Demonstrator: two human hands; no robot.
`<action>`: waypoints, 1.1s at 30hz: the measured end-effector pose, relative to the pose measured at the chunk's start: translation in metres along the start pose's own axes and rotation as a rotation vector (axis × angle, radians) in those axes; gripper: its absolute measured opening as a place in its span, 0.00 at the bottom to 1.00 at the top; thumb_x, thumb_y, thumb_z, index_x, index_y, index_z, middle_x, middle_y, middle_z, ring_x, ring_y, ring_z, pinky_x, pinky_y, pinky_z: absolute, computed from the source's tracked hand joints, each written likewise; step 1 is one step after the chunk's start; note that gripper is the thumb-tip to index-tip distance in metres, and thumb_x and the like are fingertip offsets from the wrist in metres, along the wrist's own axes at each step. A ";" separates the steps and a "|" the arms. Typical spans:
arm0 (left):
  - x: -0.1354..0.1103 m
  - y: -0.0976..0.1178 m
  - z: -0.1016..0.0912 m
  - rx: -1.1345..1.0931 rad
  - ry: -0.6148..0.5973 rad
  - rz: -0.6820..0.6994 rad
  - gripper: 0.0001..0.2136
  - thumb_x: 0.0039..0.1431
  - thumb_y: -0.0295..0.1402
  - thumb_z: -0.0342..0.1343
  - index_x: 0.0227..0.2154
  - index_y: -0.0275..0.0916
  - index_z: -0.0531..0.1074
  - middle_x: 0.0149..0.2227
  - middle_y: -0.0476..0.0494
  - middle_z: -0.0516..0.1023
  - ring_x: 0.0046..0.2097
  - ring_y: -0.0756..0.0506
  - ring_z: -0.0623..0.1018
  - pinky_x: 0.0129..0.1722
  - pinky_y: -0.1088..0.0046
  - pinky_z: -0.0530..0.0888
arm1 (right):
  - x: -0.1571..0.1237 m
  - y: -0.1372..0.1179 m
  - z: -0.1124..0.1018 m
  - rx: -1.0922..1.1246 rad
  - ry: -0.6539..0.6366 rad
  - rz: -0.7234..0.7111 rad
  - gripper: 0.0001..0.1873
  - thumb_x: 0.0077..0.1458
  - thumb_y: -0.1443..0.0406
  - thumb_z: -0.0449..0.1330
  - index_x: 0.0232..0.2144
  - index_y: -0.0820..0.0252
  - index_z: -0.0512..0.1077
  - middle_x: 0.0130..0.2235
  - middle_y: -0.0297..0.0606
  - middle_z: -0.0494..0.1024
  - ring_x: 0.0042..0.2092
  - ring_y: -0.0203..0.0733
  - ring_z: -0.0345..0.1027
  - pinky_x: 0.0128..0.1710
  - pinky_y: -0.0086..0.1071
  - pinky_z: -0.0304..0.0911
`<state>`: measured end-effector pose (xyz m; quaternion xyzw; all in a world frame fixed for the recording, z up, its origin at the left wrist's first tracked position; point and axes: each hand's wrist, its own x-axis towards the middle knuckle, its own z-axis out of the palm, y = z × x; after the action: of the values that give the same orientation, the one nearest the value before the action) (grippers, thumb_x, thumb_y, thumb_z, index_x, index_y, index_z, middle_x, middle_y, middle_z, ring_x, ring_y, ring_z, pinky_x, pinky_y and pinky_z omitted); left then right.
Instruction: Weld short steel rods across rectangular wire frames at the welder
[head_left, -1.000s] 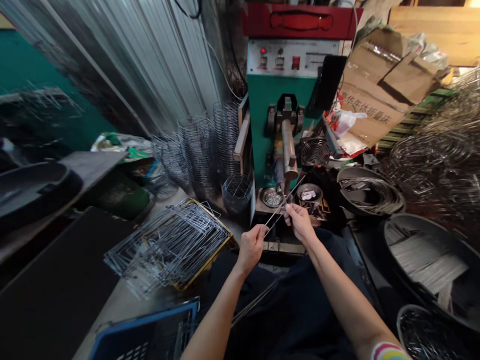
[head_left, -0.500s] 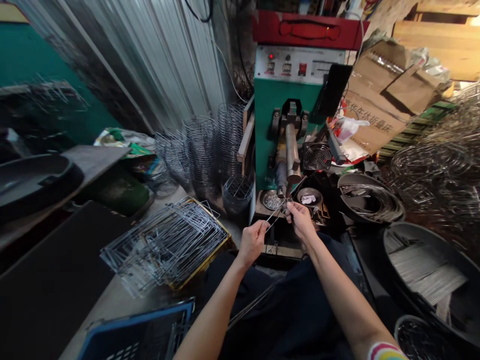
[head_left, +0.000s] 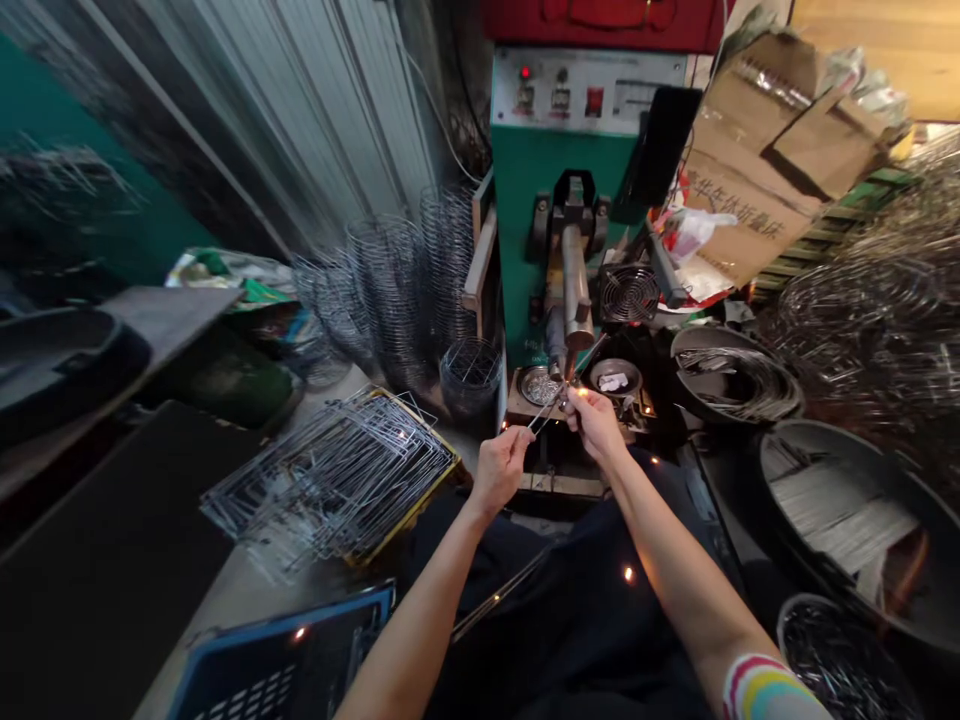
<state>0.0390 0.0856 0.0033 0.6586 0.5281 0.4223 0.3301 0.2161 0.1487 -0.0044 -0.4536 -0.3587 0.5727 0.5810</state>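
My left hand (head_left: 501, 466) is closed on the near end of a thin metal wire (head_left: 541, 413), which slants up to the tip of a green spot welding machine (head_left: 517, 210). Close to the machine's electrodes (head_left: 566, 368), my right hand (head_left: 595, 422) pinches something small at the wire's far end; the fingers hide its shape. Bright sparks glow at the right fingertips, and several more are scattered over my lap and arms. Beneath the electrodes stand a dish of small metal bits (head_left: 538, 386) and a dish with white pieces (head_left: 615, 380).
Bent wire frames (head_left: 337, 475) lie heaped in a yellow crate at left, above a blue crate (head_left: 225, 670). Stacked wire baskets (head_left: 386, 300) stand behind. At right are a pan of wire rings (head_left: 739, 375), a large pan of straight wires (head_left: 832, 510) and a cardboard box (head_left: 757, 190).
Sparks have burst from the electrodes and flown outward. Both hands keep their hold at nearly the same place, and the view has tilted slightly down.
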 end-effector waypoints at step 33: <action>-0.006 -0.011 -0.018 0.464 -0.107 0.134 0.15 0.67 0.37 0.47 0.34 0.38 0.77 0.27 0.42 0.79 0.30 0.45 0.78 0.31 0.73 0.68 | -0.102 0.053 -0.065 -0.805 -0.547 0.111 0.25 0.53 0.44 0.58 0.27 0.60 0.74 0.28 0.38 0.76 0.32 0.42 0.69 0.33 0.32 0.64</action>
<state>0.0177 0.0824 0.0005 0.7717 0.5480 0.2753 0.1687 0.2501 0.0363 -0.0647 -0.4939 -0.6662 0.5168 0.2125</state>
